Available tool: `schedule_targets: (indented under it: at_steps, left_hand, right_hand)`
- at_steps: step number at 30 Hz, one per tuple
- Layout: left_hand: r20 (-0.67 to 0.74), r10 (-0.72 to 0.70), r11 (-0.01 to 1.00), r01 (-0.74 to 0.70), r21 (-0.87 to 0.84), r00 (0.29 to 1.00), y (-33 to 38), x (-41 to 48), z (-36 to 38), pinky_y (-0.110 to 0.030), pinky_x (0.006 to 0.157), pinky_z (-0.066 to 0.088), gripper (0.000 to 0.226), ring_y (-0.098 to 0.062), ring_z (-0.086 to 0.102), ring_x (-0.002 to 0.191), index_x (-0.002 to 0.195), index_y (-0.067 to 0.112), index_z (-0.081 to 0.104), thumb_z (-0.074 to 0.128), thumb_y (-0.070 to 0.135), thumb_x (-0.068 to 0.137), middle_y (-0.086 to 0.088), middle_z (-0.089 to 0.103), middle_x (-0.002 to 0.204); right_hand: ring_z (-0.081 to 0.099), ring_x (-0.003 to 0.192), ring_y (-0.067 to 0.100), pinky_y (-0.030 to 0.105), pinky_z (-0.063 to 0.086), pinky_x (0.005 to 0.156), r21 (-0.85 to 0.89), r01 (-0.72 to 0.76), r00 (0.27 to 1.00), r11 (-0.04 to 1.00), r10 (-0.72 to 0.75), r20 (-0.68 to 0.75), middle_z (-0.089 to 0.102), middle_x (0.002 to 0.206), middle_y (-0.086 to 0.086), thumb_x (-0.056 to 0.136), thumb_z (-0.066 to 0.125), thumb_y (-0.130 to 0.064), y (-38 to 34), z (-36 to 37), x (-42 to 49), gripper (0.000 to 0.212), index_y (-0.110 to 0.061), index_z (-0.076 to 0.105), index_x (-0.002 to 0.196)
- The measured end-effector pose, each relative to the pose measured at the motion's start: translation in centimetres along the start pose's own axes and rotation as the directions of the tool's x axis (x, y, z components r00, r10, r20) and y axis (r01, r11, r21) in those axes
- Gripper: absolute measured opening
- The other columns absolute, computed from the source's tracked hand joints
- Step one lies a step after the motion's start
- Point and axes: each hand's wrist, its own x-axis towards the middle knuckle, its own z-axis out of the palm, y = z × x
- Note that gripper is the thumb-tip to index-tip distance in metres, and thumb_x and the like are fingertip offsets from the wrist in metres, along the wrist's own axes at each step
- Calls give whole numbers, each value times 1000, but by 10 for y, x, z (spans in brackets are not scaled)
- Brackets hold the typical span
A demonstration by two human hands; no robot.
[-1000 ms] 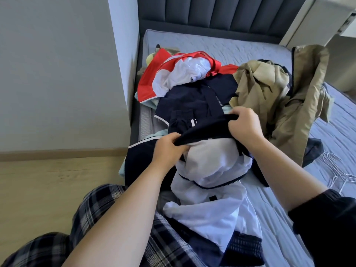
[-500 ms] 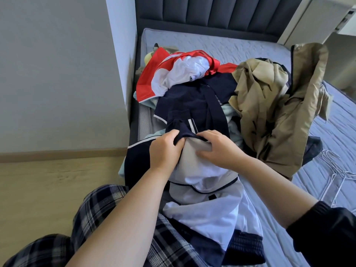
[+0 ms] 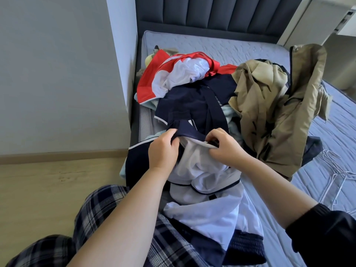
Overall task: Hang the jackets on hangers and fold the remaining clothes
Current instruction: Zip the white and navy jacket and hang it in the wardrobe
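Our right hand (image 3: 225, 147) has slid toward 3 o'clock along the collar (image 3: 190, 134), away from our left hand (image 3: 163, 151). Both hands pinch the navy-and-white jacket (image 3: 208, 209) at the 6 o'clock edge of the bed (image 3: 221, 49). It seems light, limp and slippery, so we'd grip the shoulders.

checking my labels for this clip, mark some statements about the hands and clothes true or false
1. The left hand and right hand both hold the navy and white jacket. True.
2. The right hand holds a hanger. False: the hangers lie untouched on the bed.
3. The red and white garment lies at the far end of the pile. True.
4. The tan coat is on the pile's left side. False: it is on the right.
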Motion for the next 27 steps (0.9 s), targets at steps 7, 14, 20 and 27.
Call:
schedule_targets:
  at_steps: [7,14,20,27]
  left_hand:
    - [194,-142,972,99,213,971,-9,-3,9,-29,70,36,31,-27,60,98,120,22,62,57,16,90,-2,66,108]
    - [173,-463,858,391,332,869,-22,1,10,-31,72,35,35,-34,56,104,121,27,61,49,18,89,-5,62,118]
    - [162,-509,855,518,-14,845,6,23,-8,-28,62,38,22,-33,58,82,91,12,64,43,5,87,-12,63,90]
    - [-48,-480,821,428,-378,876,99,126,-90,-28,53,53,34,-24,64,61,85,15,69,40,-1,79,4,59,67]
  right_hand:
    - [47,64,23,31,36,54,-120,-172,960,978,139,-244,51,61,-3,67,45,4,21,-3,-2,23,-19,46,67]
    - [57,80,32,32,37,64,-564,-267,964,782,219,-152,65,92,10,83,46,-9,16,9,2,19,-12,46,101]
    - [53,83,33,32,37,64,-369,-332,940,868,273,-202,60,92,10,84,43,-6,-14,-12,18,11,-13,48,90]
    - [51,76,30,30,33,61,-517,-170,908,839,-70,-412,64,93,11,85,45,-7,-104,-112,63,20,-11,58,100]
